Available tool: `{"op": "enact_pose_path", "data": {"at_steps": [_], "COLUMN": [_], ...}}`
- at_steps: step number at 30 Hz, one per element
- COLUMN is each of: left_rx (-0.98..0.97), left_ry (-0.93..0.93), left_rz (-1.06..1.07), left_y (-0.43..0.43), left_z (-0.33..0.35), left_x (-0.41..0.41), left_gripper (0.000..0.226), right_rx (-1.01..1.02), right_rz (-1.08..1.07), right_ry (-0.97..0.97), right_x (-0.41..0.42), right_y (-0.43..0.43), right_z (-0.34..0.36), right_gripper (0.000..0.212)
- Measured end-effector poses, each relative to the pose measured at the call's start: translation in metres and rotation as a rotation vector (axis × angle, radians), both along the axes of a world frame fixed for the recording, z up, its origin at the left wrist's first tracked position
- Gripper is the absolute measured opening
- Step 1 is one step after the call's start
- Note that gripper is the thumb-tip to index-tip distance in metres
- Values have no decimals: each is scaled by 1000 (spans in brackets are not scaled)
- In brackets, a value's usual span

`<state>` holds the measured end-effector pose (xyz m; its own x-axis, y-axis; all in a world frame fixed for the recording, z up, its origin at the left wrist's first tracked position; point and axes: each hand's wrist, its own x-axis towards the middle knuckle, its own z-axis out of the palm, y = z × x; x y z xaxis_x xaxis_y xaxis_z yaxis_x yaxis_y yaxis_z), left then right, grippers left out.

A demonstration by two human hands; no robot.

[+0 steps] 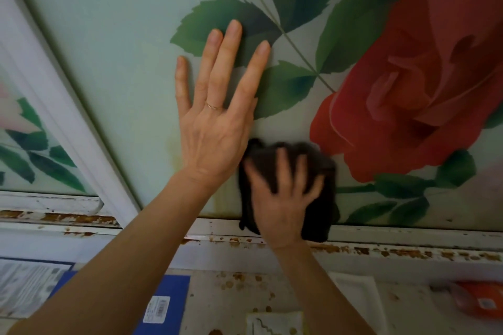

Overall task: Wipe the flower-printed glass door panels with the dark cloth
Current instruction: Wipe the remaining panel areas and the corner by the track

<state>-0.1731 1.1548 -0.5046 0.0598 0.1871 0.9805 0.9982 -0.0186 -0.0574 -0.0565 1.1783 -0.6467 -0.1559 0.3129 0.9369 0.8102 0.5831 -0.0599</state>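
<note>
Wiping in hand: left hand (215,117) laid flat, unclenched, braces glass panel (109,35); right hand (283,201) (blurred), splayed, presses dark cloth (325,212). Next, likely: yellowish streaks (174,152) leftward.

- The left hand (212,128) lies flat on the glass door panel (109,35).
- The right hand (283,198) presses on the cloth (326,198), just right of and below the left hand.
- The cloth overlaps the panel's bottom edge and the bottom rail (408,242).
- A frame bar (62,106) separates this panel from a second panel (24,149) on the left.
- Below the rail lie a printed sheet (24,285) at left and a packet (479,299) at right.
</note>
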Motion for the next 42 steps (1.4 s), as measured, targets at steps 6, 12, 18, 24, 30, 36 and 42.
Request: {"op": "enact_pose_path", "data": {"at_steps": [6, 12, 18, 24, 30, 36, 42], "left_rx": [1, -53, -41, -29, -25, -75, -58], "left_ry": [99, 113, 107, 118, 64, 31, 32], "left_rz": [11, 73, 45, 48, 51, 2, 64], "left_y": [-8, -28, -31, -32, -32, -46, -47], "left_z": [-1, -18, -21, -22, -25, -27, -28], "left_x": [-24, -77, -81, -84, -86, -102, -110], "left_gripper": [56, 63, 69, 80, 74, 41, 78], "right_rx": [114, 7, 80, 65, -53, 51, 46], "right_rz": [27, -97, 35, -5, -104, 96, -9], "right_ry": [-144, 38, -64, -16, 291, -31, 46], "right_x": [16, 5, -71, -41, -60, -100, -70], "right_y": [8, 5, -18, -13, -14, -30, -20], "right_z": [1, 6, 11, 22, 50, 22, 25], "right_gripper": [60, 42, 46, 49, 42, 45, 52]}}
